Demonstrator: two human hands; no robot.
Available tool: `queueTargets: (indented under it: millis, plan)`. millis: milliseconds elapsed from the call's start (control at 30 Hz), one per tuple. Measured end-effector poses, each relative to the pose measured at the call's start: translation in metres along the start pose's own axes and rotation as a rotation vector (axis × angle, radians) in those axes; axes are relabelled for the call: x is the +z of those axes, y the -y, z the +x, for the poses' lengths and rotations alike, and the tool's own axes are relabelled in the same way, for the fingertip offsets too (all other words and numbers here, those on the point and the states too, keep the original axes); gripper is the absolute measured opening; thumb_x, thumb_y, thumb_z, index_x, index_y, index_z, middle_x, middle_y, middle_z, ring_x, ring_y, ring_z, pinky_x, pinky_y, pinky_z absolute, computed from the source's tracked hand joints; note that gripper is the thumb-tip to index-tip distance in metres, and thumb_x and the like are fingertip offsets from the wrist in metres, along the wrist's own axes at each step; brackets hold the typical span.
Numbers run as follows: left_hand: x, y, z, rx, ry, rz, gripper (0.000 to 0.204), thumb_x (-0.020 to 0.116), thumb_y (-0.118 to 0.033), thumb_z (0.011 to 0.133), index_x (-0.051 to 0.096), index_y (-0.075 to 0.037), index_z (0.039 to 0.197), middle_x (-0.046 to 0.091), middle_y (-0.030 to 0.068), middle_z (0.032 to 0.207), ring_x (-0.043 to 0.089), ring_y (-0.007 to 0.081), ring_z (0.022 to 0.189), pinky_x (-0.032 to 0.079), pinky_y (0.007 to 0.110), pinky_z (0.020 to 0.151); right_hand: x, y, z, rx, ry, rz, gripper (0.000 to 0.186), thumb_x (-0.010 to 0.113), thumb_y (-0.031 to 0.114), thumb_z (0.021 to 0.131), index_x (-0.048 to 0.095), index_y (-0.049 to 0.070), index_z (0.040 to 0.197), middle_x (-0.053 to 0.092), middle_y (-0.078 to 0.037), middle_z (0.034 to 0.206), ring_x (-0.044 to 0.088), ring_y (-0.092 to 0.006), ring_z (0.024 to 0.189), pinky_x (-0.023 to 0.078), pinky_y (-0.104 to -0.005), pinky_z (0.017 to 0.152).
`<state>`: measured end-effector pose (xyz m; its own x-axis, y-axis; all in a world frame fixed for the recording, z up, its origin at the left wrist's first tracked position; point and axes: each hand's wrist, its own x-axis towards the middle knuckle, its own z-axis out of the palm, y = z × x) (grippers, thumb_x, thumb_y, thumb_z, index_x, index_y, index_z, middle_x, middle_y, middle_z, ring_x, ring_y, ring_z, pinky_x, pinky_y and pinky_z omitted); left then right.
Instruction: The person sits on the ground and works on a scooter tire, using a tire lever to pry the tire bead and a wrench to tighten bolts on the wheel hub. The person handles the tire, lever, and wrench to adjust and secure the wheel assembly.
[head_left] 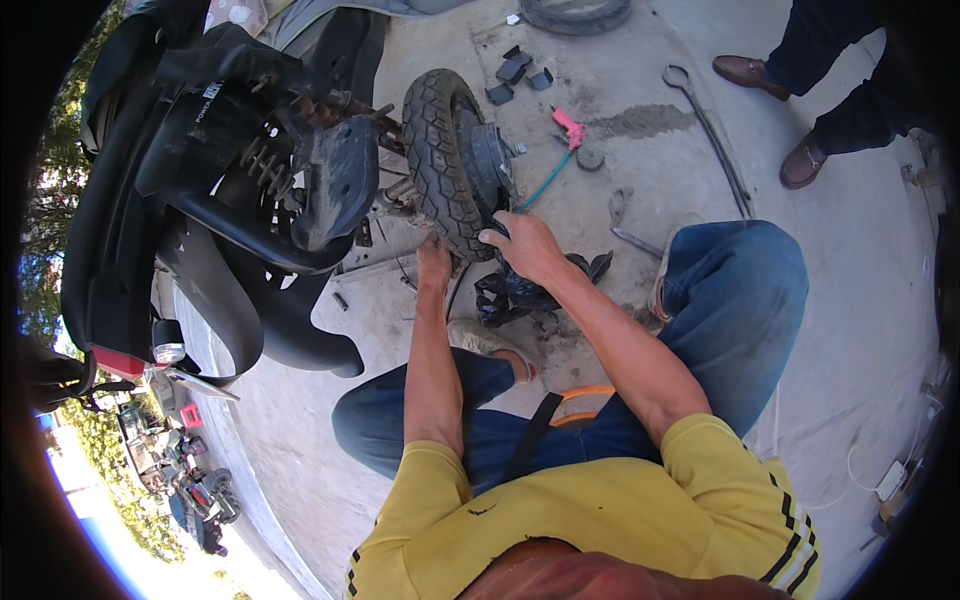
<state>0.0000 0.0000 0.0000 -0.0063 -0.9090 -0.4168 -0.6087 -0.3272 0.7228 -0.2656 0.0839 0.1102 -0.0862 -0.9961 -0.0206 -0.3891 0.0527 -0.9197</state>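
A scooter wheel with a treaded black tyre (436,150) and a grey hub (485,170) stands upright beside the black scooter body (325,180). My right hand (520,247) grips the lower right side of the tyre, thumb pointing toward the tread. My left hand (433,262) is low at the tyre's left underside, fingers bent, partly hidden; what it holds is unclear. A crumpled black bag (497,295) lies beneath the wheel. A pink air tool (567,128) on a teal hose lies to the right of the wheel.
A long wrench (708,140) and a bent tool (628,230) lie right of the wheel. Another tyre (575,15) and several dark blocks (512,72) are at the back. A person's legs and shoes (803,160) are at upper right. Parked vehicles (195,480) stand at lower left.
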Motion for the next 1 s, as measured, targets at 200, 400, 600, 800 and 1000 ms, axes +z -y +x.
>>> queueTargets:
  millis: [200,400,600,800,1000]
  plan:
    - [0.002,-0.094,-0.066,0.178,-0.419,0.232,0.059,0.059,-0.049,0.102,0.054,-0.001,0.136,0.070,0.0199,0.106,0.069,0.0333,0.100,0.054,0.046,0.086,0.000,-0.020,-0.003,0.027,0.085,-0.084,0.031,0.067,0.028,0.098,0.064,-0.003,0.101,0.069,-0.031,0.088,0.066,-0.0516,0.091,0.051,-0.0578,0.078]
    - [0.031,-0.191,-0.099,0.428,-0.532,0.060,0.092,0.081,-0.049,0.084,0.038,0.004,0.146,0.055,0.0340,0.137,0.059,0.0495,0.120,0.046,0.052,0.102,0.010,-0.043,-0.004,0.099,0.129,-0.174,0.026,0.060,0.026,0.101,0.065,0.001,0.106,0.071,-0.028,0.091,0.068,-0.0493,0.091,0.052,-0.0573,0.077]
    - [0.060,-0.180,-0.111,0.215,-0.555,0.213,0.096,0.086,-0.035,0.078,0.034,0.012,0.143,0.051,0.0370,0.138,0.055,0.0472,0.128,0.045,0.048,0.105,0.002,-0.055,-0.001,0.209,0.224,-0.159,0.036,0.061,0.036,0.100,0.070,0.004,0.114,0.073,-0.025,0.102,0.069,-0.0456,0.101,0.054,-0.0557,0.087]
    - [0.089,-0.114,-0.099,0.349,-0.592,-0.044,0.108,0.091,-0.033,0.078,0.027,0.018,0.148,0.045,0.0362,0.145,0.048,0.0398,0.135,0.038,0.046,0.114,0.025,-0.076,0.007,0.402,0.263,0.026,0.043,0.059,0.042,0.100,0.071,0.003,0.112,0.070,-0.027,0.115,0.065,-0.0459,0.113,0.051,-0.0550,0.095]
    - [0.090,-0.095,-0.089,0.388,-0.611,-0.054,0.111,0.092,-0.032,0.076,0.026,0.017,0.150,0.044,0.0322,0.146,0.046,0.0371,0.135,0.035,0.044,0.116,0.024,-0.066,0.002,0.432,0.264,0.072,0.043,0.056,0.041,0.101,0.072,0.002,0.111,0.069,-0.029,0.116,0.063,-0.0477,0.114,0.050,-0.0549,0.096]
